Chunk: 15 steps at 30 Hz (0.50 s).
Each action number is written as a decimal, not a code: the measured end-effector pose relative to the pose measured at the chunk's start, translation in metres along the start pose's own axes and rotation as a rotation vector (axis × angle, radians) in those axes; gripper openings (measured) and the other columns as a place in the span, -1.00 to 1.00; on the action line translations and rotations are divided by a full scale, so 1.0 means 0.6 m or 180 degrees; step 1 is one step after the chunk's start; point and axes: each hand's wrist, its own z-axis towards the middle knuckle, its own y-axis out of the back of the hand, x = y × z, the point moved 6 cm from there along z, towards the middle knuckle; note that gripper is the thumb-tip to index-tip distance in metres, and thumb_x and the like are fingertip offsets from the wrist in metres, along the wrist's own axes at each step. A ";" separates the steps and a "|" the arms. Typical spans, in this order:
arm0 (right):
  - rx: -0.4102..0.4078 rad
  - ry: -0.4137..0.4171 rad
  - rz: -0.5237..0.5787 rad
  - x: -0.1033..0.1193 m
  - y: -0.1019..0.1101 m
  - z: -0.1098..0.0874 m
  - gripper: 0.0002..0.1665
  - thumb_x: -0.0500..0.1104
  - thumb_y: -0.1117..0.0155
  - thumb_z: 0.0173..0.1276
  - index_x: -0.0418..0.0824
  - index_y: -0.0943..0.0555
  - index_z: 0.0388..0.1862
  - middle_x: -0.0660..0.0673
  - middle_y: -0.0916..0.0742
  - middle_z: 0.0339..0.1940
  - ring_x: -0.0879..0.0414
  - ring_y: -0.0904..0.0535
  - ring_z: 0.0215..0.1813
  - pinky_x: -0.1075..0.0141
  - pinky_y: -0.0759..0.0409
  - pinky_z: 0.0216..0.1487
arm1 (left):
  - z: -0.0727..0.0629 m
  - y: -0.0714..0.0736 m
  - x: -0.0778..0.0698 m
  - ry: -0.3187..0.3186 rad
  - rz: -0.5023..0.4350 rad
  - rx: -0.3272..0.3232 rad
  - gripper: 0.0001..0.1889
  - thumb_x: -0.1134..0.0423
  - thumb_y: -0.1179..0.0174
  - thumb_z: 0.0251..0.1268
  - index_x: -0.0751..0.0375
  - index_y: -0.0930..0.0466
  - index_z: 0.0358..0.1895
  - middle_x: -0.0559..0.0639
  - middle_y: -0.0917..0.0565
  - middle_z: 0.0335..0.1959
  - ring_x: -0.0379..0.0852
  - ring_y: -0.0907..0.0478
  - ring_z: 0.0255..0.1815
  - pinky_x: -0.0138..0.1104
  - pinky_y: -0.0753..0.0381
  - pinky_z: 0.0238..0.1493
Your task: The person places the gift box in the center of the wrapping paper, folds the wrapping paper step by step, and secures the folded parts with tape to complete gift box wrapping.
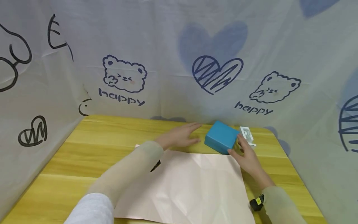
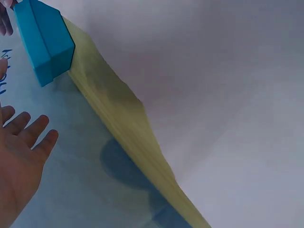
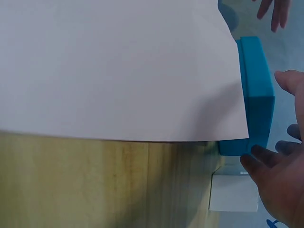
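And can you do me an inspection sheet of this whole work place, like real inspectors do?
Surface: yellow wood-patterned table.
Job's things: blue box at the far edge of a creased pale pink sheet.
Clutter: small white item just right of the box; what it is, unclear.
Grips: left grip open, apart from the box; right grip at its right side.
Cables: nothing seen.
Surroundings: pale cloth with bears, hearts and "happy".

A pale sheet (image 3: 118, 71) fills the upper left, its edge in front of a blue box (image 3: 260, 97) at right. Beside the box is the right grip (image 3: 282, 173), thumb apart; the left grip (image 3: 275, 15) shows top right. Wooden bench (image 3: 71, 183) spans lower left, a white item (image 3: 233, 193) lower right.
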 end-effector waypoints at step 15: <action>0.0129 -0.0243 -0.0120 -0.025 -0.013 0.018 0.12 0.09 -0.30 0.54 -0.32 0.12 0.72 -0.35 0.08 0.74 -0.48 -0.15 0.59 -0.27 -0.30 0.50 | 0.104 -0.081 -0.013 0.0126 -0.0612 -0.0087 -0.15 -0.02 -0.18 0.58 0.14 0.05 0.71 0.06 -0.14 0.69 0.03 -0.12 0.67 -0.13 -0.18 0.63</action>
